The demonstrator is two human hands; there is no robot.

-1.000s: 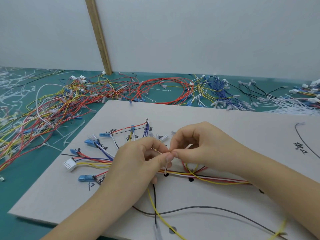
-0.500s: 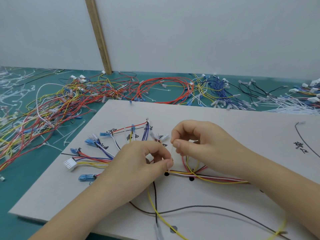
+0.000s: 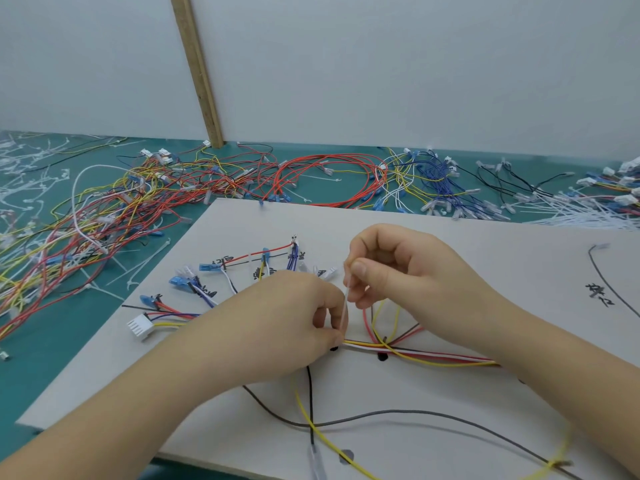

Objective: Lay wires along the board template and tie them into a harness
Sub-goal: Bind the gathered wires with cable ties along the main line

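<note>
- Right hand [image 3: 398, 271] had risen since the earlier frame, pinching the thin white plastic cable tie [image 3: 344, 313] tail.
- Left hand [image 3: 291, 323] pinched the multicoloured wire bundle [image 3: 415, 351] on the grey board template [image 3: 450, 244].
- Risk: uneven pull could drag wires off the template.
</note>
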